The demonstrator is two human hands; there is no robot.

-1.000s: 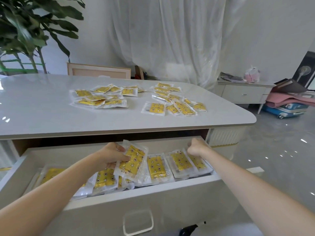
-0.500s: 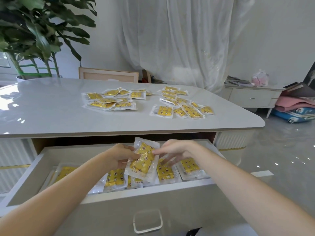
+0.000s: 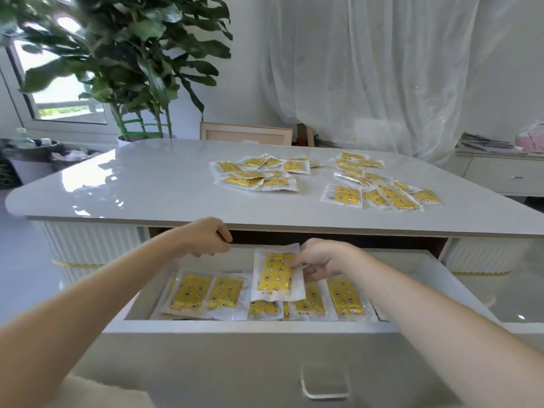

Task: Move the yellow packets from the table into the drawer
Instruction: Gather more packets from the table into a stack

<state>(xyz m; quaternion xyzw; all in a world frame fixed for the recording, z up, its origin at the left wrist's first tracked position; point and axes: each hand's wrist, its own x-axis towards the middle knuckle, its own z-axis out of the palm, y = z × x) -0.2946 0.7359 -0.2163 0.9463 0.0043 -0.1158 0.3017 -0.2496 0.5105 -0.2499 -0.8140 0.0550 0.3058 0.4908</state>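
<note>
The right hand (image 3: pixel 321 262) pinches a yellow plastic packet with clear edges (image 3: pixel 276 276) by its right side, holding it just above the row of like packets (image 3: pixel 223 293) lying in the open white drawer (image 3: pixel 250 325). The left hand (image 3: pixel 210 238) hangs apart from it near the drawer's back, fingers curled on nothing. A left heap of packets (image 3: pixel 256 175) and a right heap of packets (image 3: pixel 379 187) lie on the glossy pale grey table (image 3: pixel 147 178)

Potted plant (image 3: pixel 126 54): tall, with broad dark-green leaves, green-banded stems and a white pot.
Window (image 3: pixel 59 107): left of the plant, partly behind its leaves.
Wooden-framed panel (image 3: pixel 245 134): just right of the pot.
Sheer curtain (image 3: pixel 368 69): right of the plant.
Low white cabinet (image 3: pixel 500 175): far right of the plant, with papers (image 3: pixel 485 144) and a pink bag (image 3: pixel 530 139) on top.
</note>
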